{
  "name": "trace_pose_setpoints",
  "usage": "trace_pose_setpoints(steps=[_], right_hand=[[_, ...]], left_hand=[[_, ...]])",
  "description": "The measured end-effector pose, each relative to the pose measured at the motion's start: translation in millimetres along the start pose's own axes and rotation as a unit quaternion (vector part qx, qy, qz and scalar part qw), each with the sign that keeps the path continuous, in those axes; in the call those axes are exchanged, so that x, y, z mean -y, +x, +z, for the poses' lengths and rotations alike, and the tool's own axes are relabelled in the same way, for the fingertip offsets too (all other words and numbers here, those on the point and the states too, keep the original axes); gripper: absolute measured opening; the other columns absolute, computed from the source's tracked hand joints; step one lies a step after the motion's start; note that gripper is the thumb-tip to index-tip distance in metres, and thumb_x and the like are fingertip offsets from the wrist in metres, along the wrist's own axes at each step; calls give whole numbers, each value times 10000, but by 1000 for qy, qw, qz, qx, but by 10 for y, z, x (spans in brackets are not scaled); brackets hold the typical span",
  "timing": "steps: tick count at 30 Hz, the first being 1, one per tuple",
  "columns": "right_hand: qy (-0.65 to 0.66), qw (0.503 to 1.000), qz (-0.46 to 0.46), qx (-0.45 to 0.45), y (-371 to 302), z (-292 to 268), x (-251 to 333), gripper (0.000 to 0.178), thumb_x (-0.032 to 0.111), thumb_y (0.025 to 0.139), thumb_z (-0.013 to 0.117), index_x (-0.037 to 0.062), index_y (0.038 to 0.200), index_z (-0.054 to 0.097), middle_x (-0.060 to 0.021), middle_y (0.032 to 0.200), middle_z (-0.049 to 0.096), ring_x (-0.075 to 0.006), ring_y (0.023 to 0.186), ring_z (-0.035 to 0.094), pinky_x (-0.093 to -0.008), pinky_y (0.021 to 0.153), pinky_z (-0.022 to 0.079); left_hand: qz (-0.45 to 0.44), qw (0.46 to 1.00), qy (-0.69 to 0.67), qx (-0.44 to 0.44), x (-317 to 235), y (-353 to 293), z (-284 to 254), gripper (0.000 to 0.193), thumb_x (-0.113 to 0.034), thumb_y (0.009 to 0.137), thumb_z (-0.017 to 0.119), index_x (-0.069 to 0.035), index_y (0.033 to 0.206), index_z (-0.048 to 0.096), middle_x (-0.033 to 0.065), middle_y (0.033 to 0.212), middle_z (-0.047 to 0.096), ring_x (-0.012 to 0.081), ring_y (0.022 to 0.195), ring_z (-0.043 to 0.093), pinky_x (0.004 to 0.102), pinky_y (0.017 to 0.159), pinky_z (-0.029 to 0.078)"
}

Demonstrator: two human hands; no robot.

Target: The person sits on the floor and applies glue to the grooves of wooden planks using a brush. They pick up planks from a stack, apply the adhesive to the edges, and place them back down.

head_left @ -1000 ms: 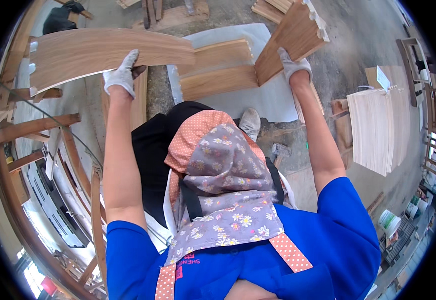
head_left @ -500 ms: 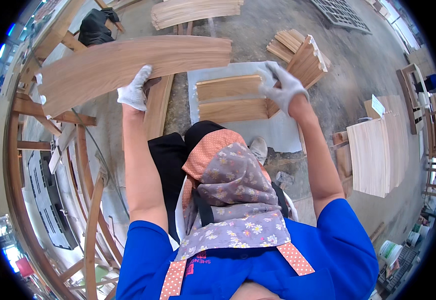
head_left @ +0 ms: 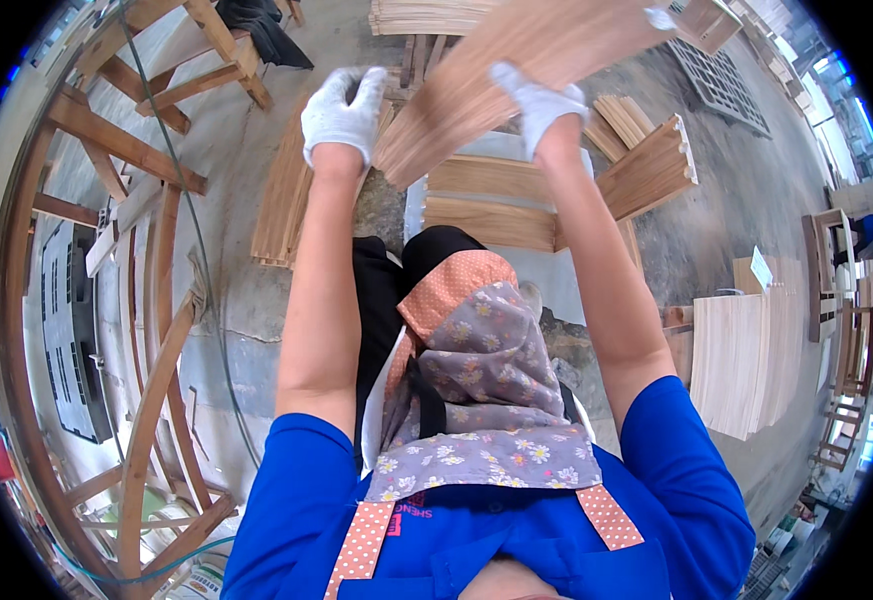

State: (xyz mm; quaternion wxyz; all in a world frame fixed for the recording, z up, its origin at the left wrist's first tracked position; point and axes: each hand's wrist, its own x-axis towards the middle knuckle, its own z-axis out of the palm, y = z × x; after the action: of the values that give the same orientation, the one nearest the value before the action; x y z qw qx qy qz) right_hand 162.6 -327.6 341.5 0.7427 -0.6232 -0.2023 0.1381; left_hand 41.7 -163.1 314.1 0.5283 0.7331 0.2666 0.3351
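My right hand (head_left: 548, 110), in a white glove, grips a long brown wooden board (head_left: 546, 50) by its near edge. The board is tilted and smeared by motion, its far end up to the right. My left hand (head_left: 342, 118), also gloved, is held apart from the board's lower left end with thumb and fingers spread and nothing in it. Below the board, a partly joined wooden drawer or box frame (head_left: 486, 220) lies on a pale sheet (head_left: 546, 270) in front of my knees. Another brown panel with a notched white end (head_left: 646, 170) leans beside it.
A stack of brown boards (head_left: 281, 195) lies at the left, next to a timber frame (head_left: 161, 250) with a hanging cable. Pale boards (head_left: 731, 360) stand at the right. More boards (head_left: 431, 15) lie at the far side, and a grey plastic pallet (head_left: 721, 85) at the far right.
The board has swung from the left to the right and upward. My left hand has let it go, and my right hand, formerly empty over the frame, has taken hold of it.
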Motion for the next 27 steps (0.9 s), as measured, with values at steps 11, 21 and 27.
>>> trace_pose_setpoints(steps=[11,21,27], right_hand=[[508,861,21,7,-90,395,180,394,142,783,676,28,1115,497,-109,1057,567,-264,961,570,-451,802,515],[-46,940,269,204,-951,-1129,-847,344,265,834,605,11,1065,599,-64,916,614,-125,785,595,-249,716,514],[-384,745,542,-66,-3298,-3785,-3346,525,409,701,607,-12,1014,607,-226,1018,608,-365,954,577,-377,815,445]], left_hand=[[-166,857,-444,204,307,-121,134,390,-382,856,560,-88,1111,550,98,1115,568,195,836,583,284,734,482],[-139,934,-330,13,325,-114,-356,393,-132,809,599,19,1149,473,180,1026,591,284,840,633,334,706,575],[-125,992,-18,-24,684,-279,95,440,9,743,655,-20,1125,440,139,991,579,263,829,625,366,586,589]])
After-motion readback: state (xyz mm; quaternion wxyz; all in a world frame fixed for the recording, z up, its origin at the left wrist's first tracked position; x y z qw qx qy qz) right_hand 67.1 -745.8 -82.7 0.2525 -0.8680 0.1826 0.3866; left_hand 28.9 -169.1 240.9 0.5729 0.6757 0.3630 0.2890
